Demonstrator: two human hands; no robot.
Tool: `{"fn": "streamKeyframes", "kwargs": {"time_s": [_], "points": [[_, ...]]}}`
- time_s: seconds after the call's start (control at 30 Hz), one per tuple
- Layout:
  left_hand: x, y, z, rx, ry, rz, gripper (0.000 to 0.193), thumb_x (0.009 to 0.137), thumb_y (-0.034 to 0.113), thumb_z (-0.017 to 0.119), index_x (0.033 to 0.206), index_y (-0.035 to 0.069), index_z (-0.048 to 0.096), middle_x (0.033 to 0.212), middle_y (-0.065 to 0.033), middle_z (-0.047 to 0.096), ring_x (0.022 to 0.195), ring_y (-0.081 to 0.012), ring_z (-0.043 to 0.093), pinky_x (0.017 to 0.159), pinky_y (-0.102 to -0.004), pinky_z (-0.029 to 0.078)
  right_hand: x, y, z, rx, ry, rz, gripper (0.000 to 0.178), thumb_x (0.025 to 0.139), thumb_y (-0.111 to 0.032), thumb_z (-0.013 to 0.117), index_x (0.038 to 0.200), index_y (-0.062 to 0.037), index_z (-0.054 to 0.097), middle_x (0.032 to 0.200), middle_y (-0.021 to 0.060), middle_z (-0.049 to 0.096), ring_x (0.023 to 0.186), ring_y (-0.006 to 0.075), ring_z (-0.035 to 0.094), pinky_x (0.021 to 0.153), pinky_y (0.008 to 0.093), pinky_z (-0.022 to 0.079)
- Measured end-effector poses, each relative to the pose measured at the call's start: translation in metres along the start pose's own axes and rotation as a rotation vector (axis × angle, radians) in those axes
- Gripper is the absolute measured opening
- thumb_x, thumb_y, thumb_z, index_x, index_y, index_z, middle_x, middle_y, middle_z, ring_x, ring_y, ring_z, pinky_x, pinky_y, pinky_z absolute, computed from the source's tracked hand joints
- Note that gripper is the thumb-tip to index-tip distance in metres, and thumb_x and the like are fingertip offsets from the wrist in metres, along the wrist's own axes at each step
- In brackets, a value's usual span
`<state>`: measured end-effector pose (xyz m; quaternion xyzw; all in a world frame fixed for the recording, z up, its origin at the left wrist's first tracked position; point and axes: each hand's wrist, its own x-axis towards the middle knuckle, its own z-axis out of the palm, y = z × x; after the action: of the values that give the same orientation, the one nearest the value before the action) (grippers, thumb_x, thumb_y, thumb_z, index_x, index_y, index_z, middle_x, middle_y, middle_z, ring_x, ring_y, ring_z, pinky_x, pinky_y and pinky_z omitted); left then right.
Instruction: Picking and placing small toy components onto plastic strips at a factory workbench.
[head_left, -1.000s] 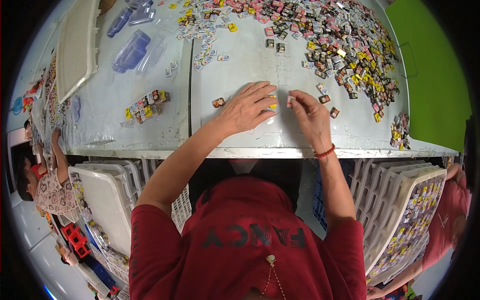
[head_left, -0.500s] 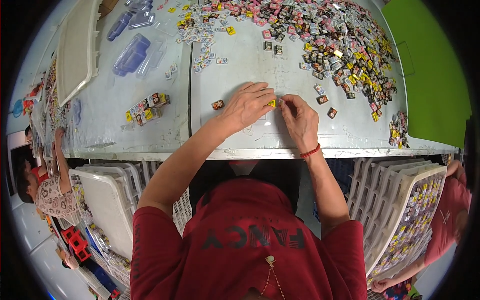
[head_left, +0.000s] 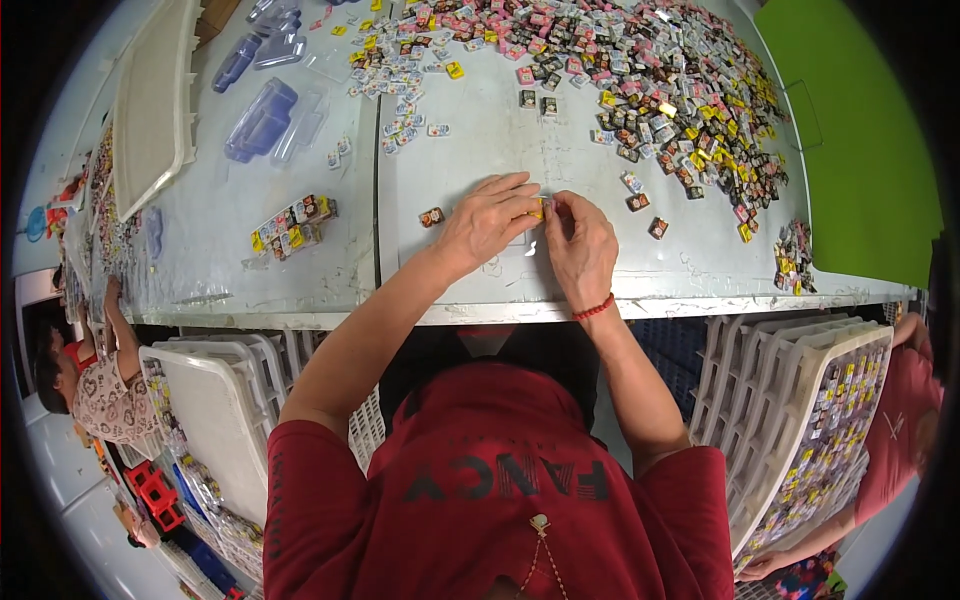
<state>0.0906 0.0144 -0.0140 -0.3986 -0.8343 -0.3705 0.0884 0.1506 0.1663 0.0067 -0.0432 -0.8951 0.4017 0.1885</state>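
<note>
My left hand (head_left: 489,222) reaches over the white tabletop, its fingers closed on a small yellow block-like piece (head_left: 537,208) that shows at the fingertips. Thumb and forefinger of my right hand (head_left: 583,248) pinch together right beside that piece; what lies between them is too small to make out. Just below the fingertips is a tiny white scrap (head_left: 531,248). A small brown-and-black piece (head_left: 431,217) rests left of my left hand, and two more loose ones (head_left: 638,202) lie beyond my right hand.
A large heap of small coloured pieces (head_left: 690,120) covers the far right. Left are a filled clear pack (head_left: 294,226), blue-tinted plastic shells (head_left: 262,120) and a white tray (head_left: 155,110). Stacked white crates (head_left: 770,400) flank me below the table edge. Other people work at both sides.
My right hand has moved slightly left, its fingertips now against the yellow piece by my left hand. A tiny white scrap now shows below the fingers.
</note>
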Motion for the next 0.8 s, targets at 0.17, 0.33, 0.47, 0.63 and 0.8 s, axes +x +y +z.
{"fn": "streamKeyframes", "kwargs": {"time_s": [0.17,0.33,0.47,0.63,0.8], "points": [[-0.001,-0.001,0.0,-0.012,-0.02,-0.017,0.016,0.077,0.011,0.071,0.09,0.003,0.065,0.114,-0.0112,0.065,0.113,-0.0299,0.057,0.093,-0.0391,0.046,0.001,-0.001,0.005,-0.106,0.052,-0.054,0.011,0.083,-0.009,0.065,0.091,-0.0014,0.064,0.077,0.0144,0.065,0.072,0.0302,0.061,0.067,0.0378,0.048],[0.001,-0.002,0.001,-0.035,0.043,0.072,0.011,0.077,0.008,0.07,0.084,0.002,0.065,0.109,-0.011,0.065,0.108,-0.0284,0.06,0.092,-0.0389,0.047,0.001,-0.003,0.004,-0.118,0.071,-0.058,0.01,0.082,-0.009,0.065,0.089,-0.0019,0.064,0.078,0.0132,0.065,0.073,0.0311,0.061,0.067,0.0392,0.047],[0.002,-0.004,0.0,-0.088,0.067,0.101,0.012,0.075,0.007,0.071,0.084,0.001,0.066,0.109,-0.0124,0.066,0.106,-0.0295,0.061,0.09,-0.0388,0.048,0.0,-0.002,0.01,-0.095,0.109,-0.036,0.006,0.081,-0.008,0.065,0.084,-0.0039,0.065,0.078,0.0111,0.065,0.077,0.0301,0.059,0.073,0.0395,0.041],[0.003,0.0,-0.002,-0.053,0.062,0.103,0.013,0.075,0.006,0.072,0.084,-0.001,0.066,0.107,-0.0148,0.066,0.104,-0.031,0.061,0.088,-0.0395,0.049,-0.008,0.001,0.016,-0.086,0.213,-0.013,0.007,0.081,-0.008,0.065,0.086,-0.0047,0.067,0.081,0.0111,0.064,0.086,0.0293,0.055,0.082,0.0408,0.036],[0.002,-0.001,-0.005,-0.045,0.045,0.109,0.013,0.075,0.006,0.072,0.084,-0.001,0.066,0.107,-0.0157,0.066,0.104,-0.032,0.061,0.088,-0.0396,0.049,-0.009,-0.002,0.021,-0.089,0.265,-0.022,0.006,0.081,-0.008,0.063,0.084,-0.0047,0.067,0.082,0.0101,0.064,0.09,0.0276,0.054,0.085,0.04,0.034]]}}
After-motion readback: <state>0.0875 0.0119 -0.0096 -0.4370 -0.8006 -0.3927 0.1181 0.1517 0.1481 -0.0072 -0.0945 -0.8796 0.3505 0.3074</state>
